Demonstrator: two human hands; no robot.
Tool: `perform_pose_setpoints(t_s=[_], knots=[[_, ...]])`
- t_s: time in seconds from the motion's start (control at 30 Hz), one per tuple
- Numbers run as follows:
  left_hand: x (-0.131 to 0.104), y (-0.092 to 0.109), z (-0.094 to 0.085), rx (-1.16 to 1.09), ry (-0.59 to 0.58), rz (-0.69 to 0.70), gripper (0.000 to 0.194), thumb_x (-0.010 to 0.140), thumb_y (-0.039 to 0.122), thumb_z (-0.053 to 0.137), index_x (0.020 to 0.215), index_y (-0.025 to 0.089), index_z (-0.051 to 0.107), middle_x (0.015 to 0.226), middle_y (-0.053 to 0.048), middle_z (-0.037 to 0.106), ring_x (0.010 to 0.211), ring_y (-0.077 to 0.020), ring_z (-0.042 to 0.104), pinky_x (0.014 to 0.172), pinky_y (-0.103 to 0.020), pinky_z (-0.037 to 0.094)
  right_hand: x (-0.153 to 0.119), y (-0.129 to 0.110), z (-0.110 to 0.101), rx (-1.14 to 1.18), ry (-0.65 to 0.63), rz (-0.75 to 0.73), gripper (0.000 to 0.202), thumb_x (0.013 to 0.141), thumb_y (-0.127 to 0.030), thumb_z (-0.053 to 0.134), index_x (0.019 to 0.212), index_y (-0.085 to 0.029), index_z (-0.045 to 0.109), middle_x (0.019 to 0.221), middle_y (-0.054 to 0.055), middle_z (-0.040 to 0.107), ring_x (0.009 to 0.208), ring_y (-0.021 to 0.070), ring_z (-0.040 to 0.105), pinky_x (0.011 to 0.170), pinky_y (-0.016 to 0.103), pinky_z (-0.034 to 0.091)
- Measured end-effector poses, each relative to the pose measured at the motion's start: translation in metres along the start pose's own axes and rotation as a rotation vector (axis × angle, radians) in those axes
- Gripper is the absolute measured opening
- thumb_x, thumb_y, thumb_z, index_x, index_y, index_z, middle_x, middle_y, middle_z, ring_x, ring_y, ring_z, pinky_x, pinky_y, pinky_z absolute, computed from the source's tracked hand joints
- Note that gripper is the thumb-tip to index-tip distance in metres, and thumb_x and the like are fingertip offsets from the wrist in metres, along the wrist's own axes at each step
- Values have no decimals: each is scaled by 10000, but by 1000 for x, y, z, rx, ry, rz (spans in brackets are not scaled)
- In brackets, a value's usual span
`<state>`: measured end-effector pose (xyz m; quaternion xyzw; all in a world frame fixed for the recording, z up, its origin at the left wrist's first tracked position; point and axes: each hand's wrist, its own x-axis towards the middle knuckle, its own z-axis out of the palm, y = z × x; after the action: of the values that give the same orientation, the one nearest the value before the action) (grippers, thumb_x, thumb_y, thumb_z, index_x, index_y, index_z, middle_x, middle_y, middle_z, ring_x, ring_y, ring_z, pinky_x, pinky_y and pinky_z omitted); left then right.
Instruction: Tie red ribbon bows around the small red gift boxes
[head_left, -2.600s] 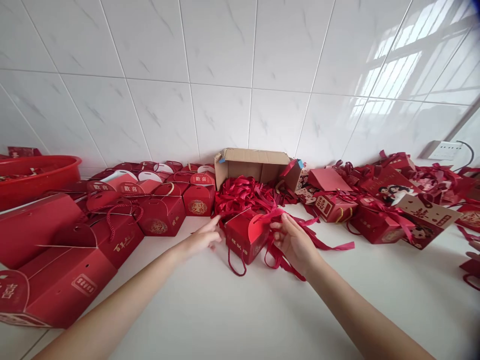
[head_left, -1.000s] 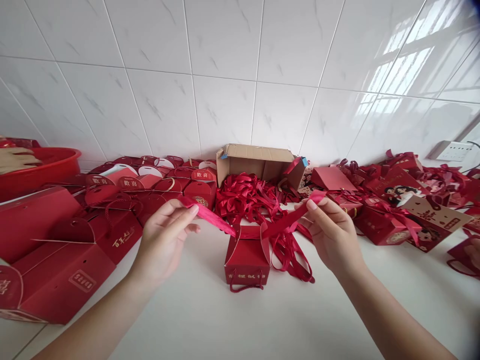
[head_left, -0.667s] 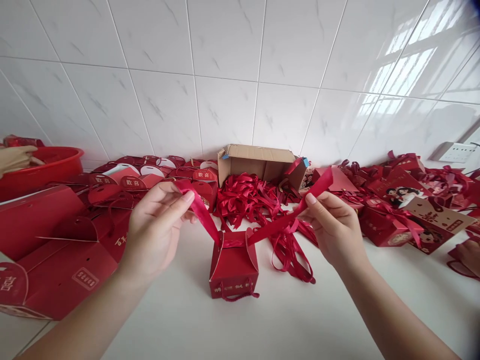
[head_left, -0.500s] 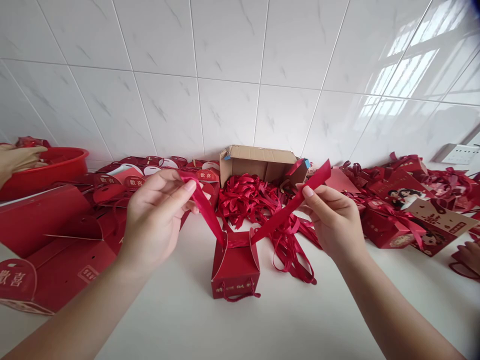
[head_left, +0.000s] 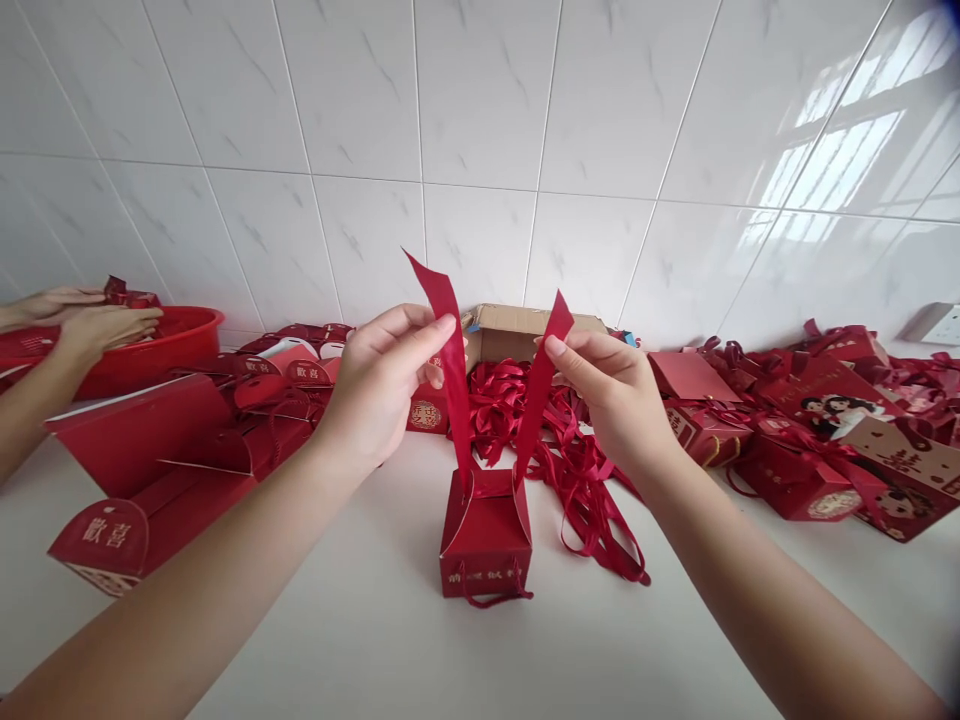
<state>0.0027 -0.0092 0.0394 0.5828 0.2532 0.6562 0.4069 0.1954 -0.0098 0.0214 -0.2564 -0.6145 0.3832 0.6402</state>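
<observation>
A: Hands?
B: Left hand (head_left: 386, 385): thumb and fingers pinched on one end of a ribbon (head_left: 533, 412). Right hand (head_left: 619, 400): likewise, on what appears to be the other end. Both tips project above the grips.

A: Handling note?
B: In my judgement: match the free lengths, draw both sides evenly, keep the ribbon untwisted. Pull lightly; the box (head_left: 487, 550) is unheld and could tip.

A: Position and direction?
B: Box: one, red, upright on the table (head_left: 570, 650), below and between the hands. Lettered face near, cord (head_left: 495, 602) hanging there; top edge left to right. Long axis: cannot tell, depth hidden. Ribbon: strands rise from the top's left and right, tips up, long axes near vertical, splayed in a narrow V.

A: Surroundings?
B: Right: loose strips (head_left: 596, 515), then bowed boxes (head_left: 799, 475). Far: heap (head_left: 495, 400), carton (head_left: 540, 319). Left: unbowed boxes (head_left: 199, 510), basin (head_left: 191, 345), co-worker's hands (head_left: 116, 326).
</observation>
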Motion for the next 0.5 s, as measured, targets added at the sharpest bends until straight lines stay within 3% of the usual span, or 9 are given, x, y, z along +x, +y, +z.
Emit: perform_pose_setpoints(t_s=[0.2,0.5], knots=[[-8,-1,-2,109,9,-23,139,750,306,708,742,180,649,715,-4,615,656,-135,573,603,-257,458,-2,-8,2,-9,6,-23,98,789,-292,693,713,-231,698,704,-37,644,653,97,571,606,224,464],[-12,1,0,169,2,24,94,764,252,695,717,185,650,698,13,595,650,-112,527,622,-221,428,1,-12,-1,63,26,-13,90,795,-284,693,714,-252,717,701,-38,675,644,90,592,615,220,492]])
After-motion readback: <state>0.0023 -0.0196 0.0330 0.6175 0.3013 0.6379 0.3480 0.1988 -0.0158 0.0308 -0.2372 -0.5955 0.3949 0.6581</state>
